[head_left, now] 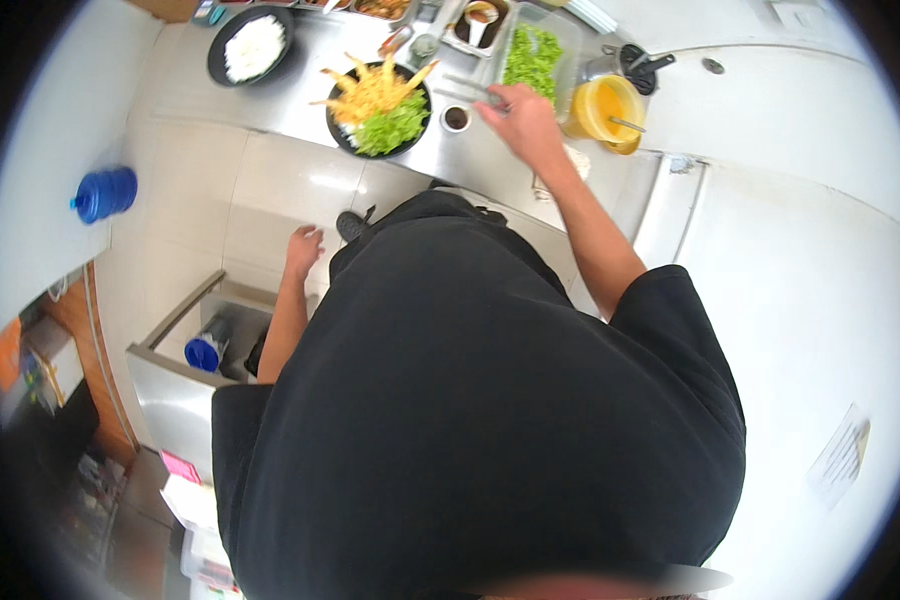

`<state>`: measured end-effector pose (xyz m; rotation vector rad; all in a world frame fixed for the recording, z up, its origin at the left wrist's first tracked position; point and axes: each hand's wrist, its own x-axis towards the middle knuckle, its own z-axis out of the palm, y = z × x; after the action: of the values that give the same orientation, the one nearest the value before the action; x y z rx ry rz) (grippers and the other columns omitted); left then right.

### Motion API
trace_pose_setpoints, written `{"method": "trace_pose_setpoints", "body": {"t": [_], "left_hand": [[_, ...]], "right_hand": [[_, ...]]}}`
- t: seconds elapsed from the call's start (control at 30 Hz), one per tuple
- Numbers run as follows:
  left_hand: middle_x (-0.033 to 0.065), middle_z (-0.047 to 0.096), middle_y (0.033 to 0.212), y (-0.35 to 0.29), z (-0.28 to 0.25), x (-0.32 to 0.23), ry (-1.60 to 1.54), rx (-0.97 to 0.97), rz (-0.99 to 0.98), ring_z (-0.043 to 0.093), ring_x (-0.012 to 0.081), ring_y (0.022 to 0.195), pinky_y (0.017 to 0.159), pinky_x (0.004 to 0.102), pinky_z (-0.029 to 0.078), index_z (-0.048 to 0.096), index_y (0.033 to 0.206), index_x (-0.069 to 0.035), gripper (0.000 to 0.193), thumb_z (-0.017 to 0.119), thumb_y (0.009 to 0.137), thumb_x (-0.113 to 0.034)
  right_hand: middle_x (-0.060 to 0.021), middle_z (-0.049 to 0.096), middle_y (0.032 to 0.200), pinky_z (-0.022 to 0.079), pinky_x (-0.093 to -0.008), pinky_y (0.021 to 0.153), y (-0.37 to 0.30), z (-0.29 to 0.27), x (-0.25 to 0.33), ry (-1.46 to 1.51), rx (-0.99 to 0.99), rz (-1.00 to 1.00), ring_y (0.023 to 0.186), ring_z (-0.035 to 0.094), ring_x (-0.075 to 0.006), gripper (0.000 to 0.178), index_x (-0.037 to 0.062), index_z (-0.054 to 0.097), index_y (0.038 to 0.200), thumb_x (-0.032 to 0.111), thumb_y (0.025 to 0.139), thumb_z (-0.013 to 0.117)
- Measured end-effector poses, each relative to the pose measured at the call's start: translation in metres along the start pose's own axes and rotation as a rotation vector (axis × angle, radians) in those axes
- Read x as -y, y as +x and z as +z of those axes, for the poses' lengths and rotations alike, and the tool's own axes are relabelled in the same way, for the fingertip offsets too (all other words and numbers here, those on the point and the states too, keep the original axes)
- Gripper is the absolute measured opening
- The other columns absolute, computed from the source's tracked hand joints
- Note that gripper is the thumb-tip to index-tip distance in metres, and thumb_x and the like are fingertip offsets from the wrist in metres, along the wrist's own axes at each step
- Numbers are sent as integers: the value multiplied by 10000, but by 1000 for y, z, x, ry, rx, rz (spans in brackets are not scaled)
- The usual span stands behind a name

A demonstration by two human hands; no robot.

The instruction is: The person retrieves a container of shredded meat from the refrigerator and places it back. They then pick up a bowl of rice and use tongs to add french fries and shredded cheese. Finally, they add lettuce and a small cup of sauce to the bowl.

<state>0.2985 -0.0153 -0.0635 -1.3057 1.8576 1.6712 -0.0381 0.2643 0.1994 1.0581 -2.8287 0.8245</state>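
Note:
My right hand (522, 118) is over the steel counter, its thumb and fingers at the right end of a pair of metal tongs (460, 87). The tong arms point left, spread apart. To their left stands a black bowl (346, 140) with fried battered prawns (370, 85), shredded yellow topping, chopped lettuce (390, 126) and some white rice. Just below the tongs sits a small cup of dark sauce (456, 119). My left hand (305, 247) hangs low at my side, away from the counter, holding nothing, its fingers loosely bent and apart.
Lettuce fills a clear tub (567, 40) beyond my right hand. A yellow container (606, 108) with a utensil stands right of it. Another black bowl (218, 60) holds rice at the far left. A blue water jug (107, 194) and an open steel cabinet (175, 320) are at left.

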Motion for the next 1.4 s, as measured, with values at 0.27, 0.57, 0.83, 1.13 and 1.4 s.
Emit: {"method": "trace_pose_setpoints", "body": {"t": [0.27, 0.57, 0.83, 1.13, 1.4], "left_hand": [[146, 693, 925, -21, -17, 61, 54, -6, -173, 666, 194, 616, 491, 300, 502, 530, 1283, 49, 479, 606, 903, -232], [126, 692, 906, -54, 2, 44, -72, -72, -188, 661, 185, 617, 506, 303, 510, 546, 1284, 25, 475, 611, 895, -239], [137, 695, 942, -62, 22, -20, -49, -45, -123, 674, 195, 689, 579, 314, 523, 542, 1291, 38, 491, 600, 888, -237], [119, 692, 987, -85, -8, 31, -51, -77, -248, 655, 178, 684, 594, 315, 525, 537, 1315, -3, 471, 574, 909, -240], [122, 682, 914, -97, -23, 67, -121, -107, -305, 663, 185, 665, 540, 299, 503, 527, 1303, 39, 474, 591, 903, -206]], "right_hand": [[-225, 699, 975, 540, -436, 819, 74, -159, -209, -694, 12, 637, 933, 675, -381, 467, 2, 722, 997, 441, 843, 683], [-224, 673, 1038, 511, -436, 859, 100, -117, -161, -329, 8, 210, 974, 645, -373, 312, 42, 686, 1101, 260, 909, 574], [-98, 594, 1206, 447, -431, 979, 24, 58, -34, -197, 462, -291, 1140, 529, -322, 558, 92, 524, 1287, 163, 775, 735], [-37, 599, 1112, 416, -423, 883, 24, 86, -52, -486, 535, -430, 1092, 517, -269, 392, 134, 621, 1101, 126, 720, 709], [-39, 648, 1062, 400, -442, 875, 31, 61, -28, -556, 640, -355, 1090, 511, -268, 465, 125, 665, 1058, 256, 642, 826]]}}
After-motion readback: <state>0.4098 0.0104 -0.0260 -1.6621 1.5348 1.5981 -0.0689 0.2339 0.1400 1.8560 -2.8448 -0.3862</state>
